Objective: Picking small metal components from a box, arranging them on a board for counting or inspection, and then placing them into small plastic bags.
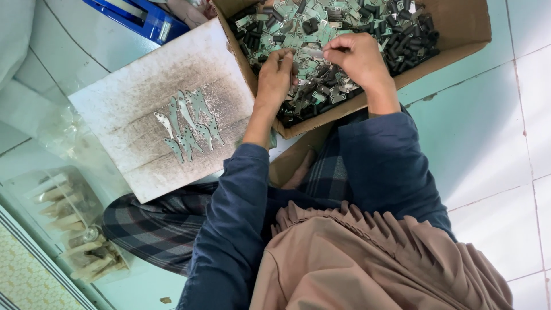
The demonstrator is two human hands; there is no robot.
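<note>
Pleated tan cloth (367, 258) fills the near edge, with dark blue sleeves (241, 206) running forward from it and a plaid skirt (155, 227) beneath. Both hands work over an open cardboard box (465, 26) on the tiled floor (493, 143), the box packed with small grey and black metal parts (367, 20). Left hand (274, 77) sits at the box's near edge, fingers curled together and pinching one end of a thin metal strip (310, 53). Right hand (359, 57) faces it, fingers pressed on the strip's other end. Strip hangs just above the parts, between the two hands. Left of the box, a worn white board (132, 97) carries a cluster of flat silver blades (186, 123). Clear bag of pale pieces (74, 224) lies further left; blue object (140, 17) sits beyond the board.
</note>
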